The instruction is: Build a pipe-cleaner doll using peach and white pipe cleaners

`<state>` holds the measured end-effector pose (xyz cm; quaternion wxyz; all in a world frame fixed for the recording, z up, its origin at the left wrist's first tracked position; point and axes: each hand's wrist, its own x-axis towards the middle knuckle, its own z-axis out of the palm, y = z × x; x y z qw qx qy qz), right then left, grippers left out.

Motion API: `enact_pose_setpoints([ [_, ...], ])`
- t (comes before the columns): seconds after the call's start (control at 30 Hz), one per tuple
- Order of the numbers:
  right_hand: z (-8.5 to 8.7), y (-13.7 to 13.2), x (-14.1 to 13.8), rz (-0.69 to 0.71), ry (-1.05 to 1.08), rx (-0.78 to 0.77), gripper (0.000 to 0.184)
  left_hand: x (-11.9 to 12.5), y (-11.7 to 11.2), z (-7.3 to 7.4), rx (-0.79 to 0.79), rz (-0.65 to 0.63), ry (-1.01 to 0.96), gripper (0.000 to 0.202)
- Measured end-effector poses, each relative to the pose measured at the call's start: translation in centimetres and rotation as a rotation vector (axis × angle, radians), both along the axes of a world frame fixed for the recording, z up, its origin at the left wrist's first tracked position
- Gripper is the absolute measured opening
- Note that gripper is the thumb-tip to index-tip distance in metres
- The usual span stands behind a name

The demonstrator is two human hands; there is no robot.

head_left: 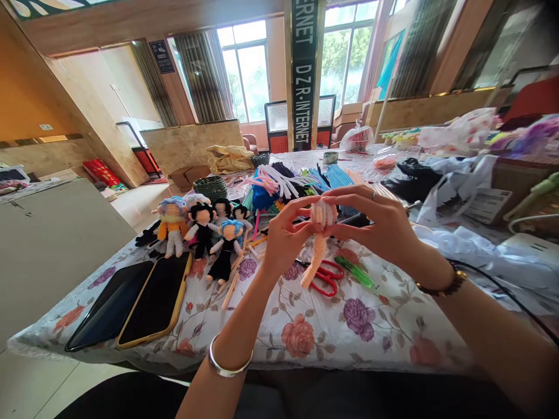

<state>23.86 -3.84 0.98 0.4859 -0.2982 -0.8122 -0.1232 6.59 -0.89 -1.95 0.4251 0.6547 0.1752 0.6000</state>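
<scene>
Head view: the left hand [286, 238] and the right hand [384, 227] meet above the bench [349, 331]. Each pinches the round top of a peach fuzzy-wire figure [323, 214]. Their fingertips cover its sides, and its tail hangs free. Behind the tail lie red scissors [328, 277], partly hidden. To the left are dolls [201, 230] and two phones [157, 299]. The far heap [283, 180] of strands is hard to make out.

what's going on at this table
A person is at a table with a flowered cloth, holding a peach fuzzy-wire figure up between both hands. The left hand and right hand pinch its rounded top while its tail hangs down. Red scissors lie beneath, little dolls and two phones to the left, a pile of coloured fuzzy stems behind.
</scene>
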Motion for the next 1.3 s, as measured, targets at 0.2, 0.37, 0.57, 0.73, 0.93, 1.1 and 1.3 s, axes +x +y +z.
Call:
enact_pose_setpoints([
  [0.2,0.1,0.0,0.1,0.016,-0.009,-0.067,0.022,0.0,0.2,-0.2,0.038,0.001,0.012,0.038],
  [0.37,0.3,0.0,0.0,0.029,-0.016,-0.114,0.015,-0.1,0.2,-0.3,0.092,-0.075,0.064,0.034],
  [0.57,0.5,-0.2,-0.2,0.081,0.063,-0.288,0.016,-0.1,0.4,-0.6,0.16,-0.106,0.138,0.03],
  [0.73,0.4,-0.1,-0.1,0.195,0.169,-0.457,0.018,-0.1,0.5,-0.8,0.216,-0.093,0.18,0.026],
  [0.93,0.4,0.4,0.8,0.245,0.155,-0.559,0.02,-0.2,0.6,-0.8,0.206,-0.081,0.232,0.027],
  [1.1,0.4,0.4,1.0,0.226,0.143,-0.546,0.021,-0.1,0.7,-0.8,0.186,-0.114,0.21,0.03],
  [1.3,0.7,-0.1,0.7,0.206,0.116,-0.486,0.02,-0.1,0.8,-0.8,0.199,-0.133,0.189,0.028],
])
